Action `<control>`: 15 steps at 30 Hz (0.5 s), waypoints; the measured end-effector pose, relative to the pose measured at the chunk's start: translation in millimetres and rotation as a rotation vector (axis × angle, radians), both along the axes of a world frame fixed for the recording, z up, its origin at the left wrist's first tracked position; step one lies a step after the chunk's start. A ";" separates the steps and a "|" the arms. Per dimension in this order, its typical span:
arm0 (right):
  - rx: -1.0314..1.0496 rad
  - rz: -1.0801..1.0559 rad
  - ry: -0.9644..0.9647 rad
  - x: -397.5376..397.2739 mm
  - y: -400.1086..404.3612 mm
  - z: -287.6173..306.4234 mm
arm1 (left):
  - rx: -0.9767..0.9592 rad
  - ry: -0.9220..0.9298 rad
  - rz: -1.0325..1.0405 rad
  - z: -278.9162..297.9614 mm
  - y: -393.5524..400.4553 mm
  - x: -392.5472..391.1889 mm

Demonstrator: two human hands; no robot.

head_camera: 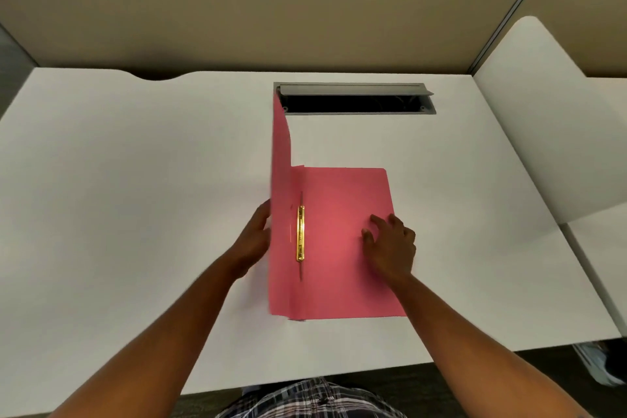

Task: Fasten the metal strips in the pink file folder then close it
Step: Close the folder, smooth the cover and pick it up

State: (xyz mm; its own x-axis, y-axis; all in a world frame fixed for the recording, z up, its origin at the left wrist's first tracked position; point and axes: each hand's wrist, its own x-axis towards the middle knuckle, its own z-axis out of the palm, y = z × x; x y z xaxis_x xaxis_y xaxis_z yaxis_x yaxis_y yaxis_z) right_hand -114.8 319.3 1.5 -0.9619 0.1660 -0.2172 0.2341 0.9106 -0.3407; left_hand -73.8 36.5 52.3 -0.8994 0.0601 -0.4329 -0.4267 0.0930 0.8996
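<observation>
A pink file folder (pixel 342 248) lies on the white desk (pixel 135 214) with its back half flat. Its front cover (pixel 281 180) stands nearly upright on the left, seen edge-on. A gold metal fastener strip (pixel 300 234) lies flat along the inner spine fold. My left hand (pixel 254 241) is pressed against the outer face of the raised cover, its fingertips hidden behind it. My right hand (pixel 390 244) rests with spread fingers on the flat half near its right edge.
An open cable slot (pixel 353 102) with a raised grey lid is cut into the desk behind the folder. A beige partition (pixel 271 17) runs along the back, and a white divider panel (pixel 549 119) stands at the right. The desk's front edge is near my body.
</observation>
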 end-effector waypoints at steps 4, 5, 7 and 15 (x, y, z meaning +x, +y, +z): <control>-0.309 -0.099 0.116 -8.0 1.8 1.4 | -0.299 0.057 -0.030 -19.3 3.7 -3.7; -0.420 -0.183 0.117 -9.6 1.3 2.4 | -0.313 0.065 -0.001 -25.5 3.3 -3.8; -0.622 -0.358 0.078 -12.1 2.2 5.8 | -0.390 0.083 0.019 -35.9 -0.4 -3.3; -0.996 -0.567 -0.060 -20.2 4.8 14.7 | -0.875 0.157 -0.122 -52.4 -1.6 3.7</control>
State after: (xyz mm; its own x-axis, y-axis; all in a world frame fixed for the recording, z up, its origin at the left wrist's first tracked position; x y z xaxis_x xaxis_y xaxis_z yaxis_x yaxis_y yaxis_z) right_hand -135.0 324.1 16.2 -0.7874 0.3009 -0.5380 0.5644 0.0010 -0.8255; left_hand -70.1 34.9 -0.1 -0.9610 -0.1350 -0.2415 -0.2475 0.8095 0.5324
